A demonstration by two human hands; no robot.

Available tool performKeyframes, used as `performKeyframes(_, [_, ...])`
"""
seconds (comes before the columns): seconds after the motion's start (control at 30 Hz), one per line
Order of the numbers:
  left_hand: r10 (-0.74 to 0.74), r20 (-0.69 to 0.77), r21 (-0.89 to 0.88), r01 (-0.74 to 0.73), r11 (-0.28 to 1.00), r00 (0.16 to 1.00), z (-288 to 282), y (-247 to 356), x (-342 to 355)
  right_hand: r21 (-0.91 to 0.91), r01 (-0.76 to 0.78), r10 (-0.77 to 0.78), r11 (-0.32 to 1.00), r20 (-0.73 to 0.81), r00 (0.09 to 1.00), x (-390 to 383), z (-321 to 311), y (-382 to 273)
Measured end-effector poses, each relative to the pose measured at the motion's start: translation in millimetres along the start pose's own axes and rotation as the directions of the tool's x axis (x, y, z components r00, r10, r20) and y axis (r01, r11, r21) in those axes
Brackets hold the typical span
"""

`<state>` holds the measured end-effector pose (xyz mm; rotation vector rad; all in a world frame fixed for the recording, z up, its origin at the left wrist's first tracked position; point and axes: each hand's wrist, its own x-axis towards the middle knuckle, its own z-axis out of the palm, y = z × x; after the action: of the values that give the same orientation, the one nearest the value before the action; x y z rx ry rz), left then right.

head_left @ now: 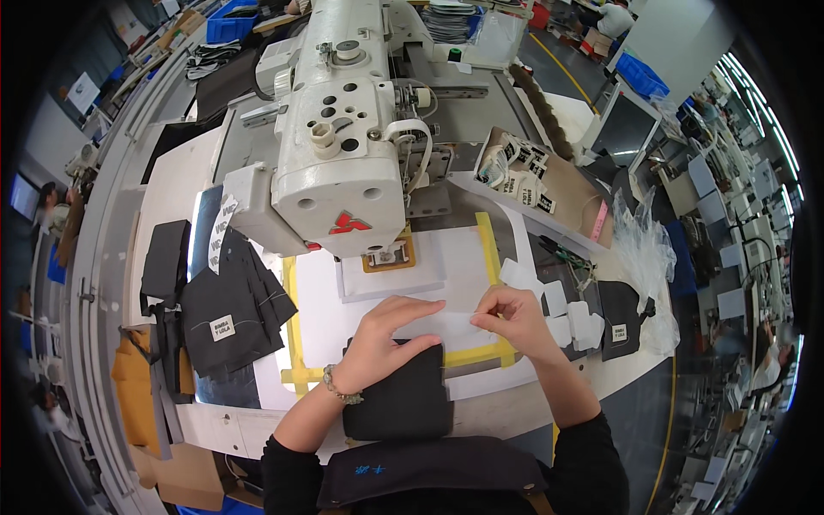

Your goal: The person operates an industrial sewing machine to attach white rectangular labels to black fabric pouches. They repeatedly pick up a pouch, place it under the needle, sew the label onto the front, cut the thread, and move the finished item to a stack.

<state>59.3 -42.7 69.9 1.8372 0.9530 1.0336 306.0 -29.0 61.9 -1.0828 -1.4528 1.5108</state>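
Note:
My left hand (390, 336) is open over the worktable, its thumb and fingers spread apart in a C shape. To its right, my right hand (512, 316) is closed in a pinch on a thin whitish piece (446, 324), which spans toward my left hand; its outline blends into the white sheet (330, 330) behind. Under my left hand lies a black fabric piece (399, 399) at the table's near edge. Just beyond both hands stands a white sewing machine (343, 180), with a small brass-coloured clamp frame (388, 256) under its head.
Black fabric pieces with white labels (232, 322) are stacked on the left. White cards (558, 313) lie right of my right hand, near another labelled black piece (620, 322) and a clear plastic bag (652, 275). A cardboard box (558, 219) holds labels. Yellow tape (485, 354) borders the white sheet.

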Motion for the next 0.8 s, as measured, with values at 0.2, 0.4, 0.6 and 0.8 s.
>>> performKeyframes(0.2, [-0.166, -0.105, -0.096, 0.157, 0.983, 0.980, 6.2, -10.1, -7.2, 0.109, -0.037, 0.037, 0.993, -0.001, 0.999, 2.3, 13.2, 5.3])
performKeyframes(0.4, [-0.265, -0.172, -0.126, 0.246, 0.961, 0.949, -0.6, -18.0, -7.0, 0.024, -0.084, 0.086, 0.996, -0.090, 0.992, 0.6, 5.4, 3.5])
performKeyframes(0.6, [-0.155, -0.431, -0.262, 0.041, 0.964, 0.889, -22.2, -39.1, -10.9, -0.759, -0.225, -0.083, 0.611, -0.344, 0.935, -7.6, -57.5, -16.4])
performKeyframes(0.8, [0.096, -0.097, 0.217, -0.073, 0.973, 0.991, -35.6, -75.8, -8.9, -0.900, -0.177, -0.470, 0.399, -0.367, 0.803, -7.6, -75.2, -8.0])
